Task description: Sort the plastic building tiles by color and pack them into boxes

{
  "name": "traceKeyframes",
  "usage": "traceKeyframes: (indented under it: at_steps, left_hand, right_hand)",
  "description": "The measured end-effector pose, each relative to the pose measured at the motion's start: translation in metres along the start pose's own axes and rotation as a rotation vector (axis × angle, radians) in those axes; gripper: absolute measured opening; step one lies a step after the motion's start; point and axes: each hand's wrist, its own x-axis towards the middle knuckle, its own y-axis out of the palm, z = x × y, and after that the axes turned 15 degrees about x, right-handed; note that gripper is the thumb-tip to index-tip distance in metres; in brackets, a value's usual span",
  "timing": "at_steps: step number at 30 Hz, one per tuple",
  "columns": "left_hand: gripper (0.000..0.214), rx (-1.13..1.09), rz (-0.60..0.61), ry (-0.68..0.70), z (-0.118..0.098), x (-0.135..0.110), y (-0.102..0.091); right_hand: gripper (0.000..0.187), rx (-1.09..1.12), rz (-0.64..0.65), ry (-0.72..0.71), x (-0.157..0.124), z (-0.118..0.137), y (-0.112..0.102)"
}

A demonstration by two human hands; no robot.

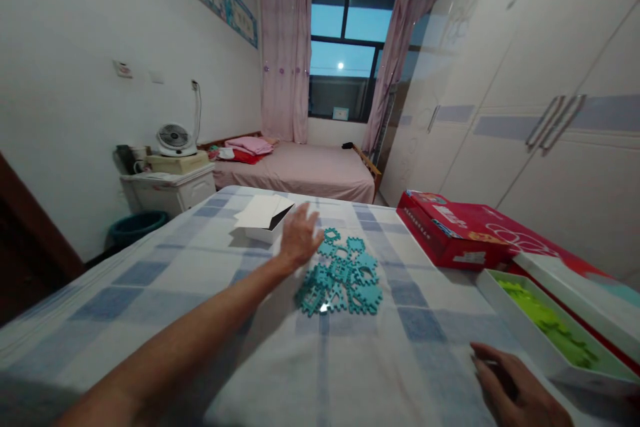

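My left hand (pixel 299 237) reaches far out over the checked cloth, fingers stretched out and apart, holding nothing. It hovers at the left edge of a pile of teal foam puzzle pieces (pixel 345 275), just in front of a small white box (pixel 265 217) with its lid ajar. My right hand (pixel 517 390) rests low at the near right, palm down on the cloth, fingers slightly curled, next to a white tray (pixel 510 312) that holds green foam pieces (pixel 550 323).
A red flat box (pixel 450 230) lies at the right of the checked cloth (pixel 150 280), with a white lid (pixel 575 290) beside the tray. Beyond are a pink bed (pixel 300 170), a nightstand with a fan (pixel 175 140), a wardrobe (pixel 525 80) and a window.
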Motion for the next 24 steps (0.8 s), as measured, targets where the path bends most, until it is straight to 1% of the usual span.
traceKeyframes:
  at_steps: [1, 2, 3, 4, 5, 7, 9, 11, 13, 15, 18, 20, 24]
  left_hand:
    - [0.043, 0.096, 0.008, -0.132, 0.025, 0.008, 0.001]
    - [0.051, 0.172, 0.046, -0.263, 0.047, 0.013, 0.001]
    - [0.06, 0.221, 0.117, -0.369, 0.067, 0.016, 0.002]
    - [0.069, 0.228, 0.15, -0.405, 0.083, 0.016, 0.002]
    - [0.076, 0.229, 0.176, -0.412, 0.095, 0.014, 0.002]
    - [0.083, 0.225, 0.23, -0.41, 0.109, 0.009, 0.002]
    - [0.084, 0.234, 0.271, -0.398, 0.112, 0.006, 0.002]
    - [0.08, 0.257, 0.304, -0.392, 0.11, 0.007, 0.004]
    - [0.07, 0.284, 0.333, -0.378, 0.107, 0.01, 0.007]
    - [0.055, 0.314, 0.343, -0.347, 0.105, 0.012, 0.01]
    - [0.038, 0.366, 0.322, -0.286, 0.104, 0.01, 0.01]
    - [0.036, 0.399, 0.3, -0.245, 0.103, 0.005, 0.007]
    - [0.038, 0.439, 0.263, -0.156, 0.098, -0.007, 0.0]
  right_hand:
    - [0.041, 0.001, 0.0, 0.014, -0.001, 0.002, 0.0]
    - [0.042, 0.003, 0.005, 0.027, -0.002, 0.004, -0.001]
    - [0.042, 0.005, 0.007, 0.038, -0.002, 0.008, 0.0]
    - [0.041, 0.007, 0.006, 0.047, -0.003, 0.011, 0.0]
    - [0.041, 0.008, 0.002, 0.053, -0.003, 0.013, 0.0]
    - [0.04, 0.011, -0.007, 0.055, -0.003, 0.017, 0.001]
    - [0.038, 0.015, -0.017, 0.048, -0.003, 0.018, 0.001]
    - [0.037, 0.019, -0.02, 0.038, -0.003, 0.019, 0.001]
    - [0.036, 0.021, -0.022, 0.028, -0.003, 0.019, 0.0]
    - [0.036, 0.022, -0.027, 0.021, -0.004, 0.019, 0.0]
    - [0.035, 0.025, -0.033, 0.006, -0.004, 0.017, 0.0]
    - [0.035, 0.026, -0.029, -0.01, -0.004, 0.015, 0.0]
    - [0.034, 0.024, -0.035, -0.016, -0.005, 0.014, 0.0]
